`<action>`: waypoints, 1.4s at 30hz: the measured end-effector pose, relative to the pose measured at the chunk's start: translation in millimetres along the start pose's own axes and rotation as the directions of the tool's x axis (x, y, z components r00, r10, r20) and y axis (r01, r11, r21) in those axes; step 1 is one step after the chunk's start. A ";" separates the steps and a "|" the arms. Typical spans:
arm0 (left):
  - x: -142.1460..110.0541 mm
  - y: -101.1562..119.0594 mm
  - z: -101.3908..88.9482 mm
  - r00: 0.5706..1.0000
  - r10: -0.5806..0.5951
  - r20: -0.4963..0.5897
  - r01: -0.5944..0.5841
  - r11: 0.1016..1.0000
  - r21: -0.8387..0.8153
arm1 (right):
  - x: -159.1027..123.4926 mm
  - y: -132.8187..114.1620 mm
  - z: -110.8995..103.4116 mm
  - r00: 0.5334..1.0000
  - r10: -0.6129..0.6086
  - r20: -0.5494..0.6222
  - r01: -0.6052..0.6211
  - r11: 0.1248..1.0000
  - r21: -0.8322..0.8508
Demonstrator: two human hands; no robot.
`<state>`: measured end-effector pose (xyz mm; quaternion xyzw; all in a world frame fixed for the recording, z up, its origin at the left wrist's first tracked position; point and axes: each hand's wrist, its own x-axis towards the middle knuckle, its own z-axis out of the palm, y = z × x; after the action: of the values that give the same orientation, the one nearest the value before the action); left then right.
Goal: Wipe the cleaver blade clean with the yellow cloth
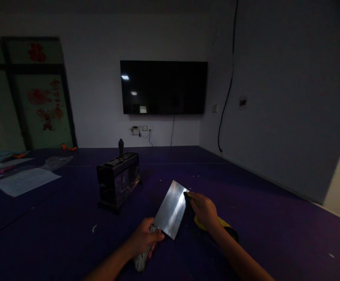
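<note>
My left hand (144, 237) is closed around the pale, wrapped-looking handle of a cleaver (170, 214). Its broad shiny blade points up and away over the dark purple surface, tilted towards the right. My right hand (205, 211), fingers pinched together, grips a yellow and black cloth (225, 223). A dark bit of that cloth touches the blade's upper right edge, while the rest hangs below my wrist. Left of the cleaver stands a black knife block (118, 183) with one dark handle (121, 147) sticking up from its top.
Papers (26, 181) and a clear plastic bag (57, 162) lie at the left. Small white scraps (94, 228) dot the purple surface (70, 242). A television (164, 88) hangs on the far wall, and a black cable (226, 97) runs down near the right corner.
</note>
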<state>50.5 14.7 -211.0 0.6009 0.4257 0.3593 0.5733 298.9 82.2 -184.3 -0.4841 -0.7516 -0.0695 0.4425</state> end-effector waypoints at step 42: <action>1.1 5.4 6.5 0.990 0.069 -0.124 -0.080 0.993 -0.088 | -5.7 -23.8 5.6 0.962 -0.167 0.217 0.208 0.960 -0.187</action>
<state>57.5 13.3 -206.2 0.5661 0.4199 0.4356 0.5599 277.6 68.9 -184.1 -0.4585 -0.8233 -0.1408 0.3036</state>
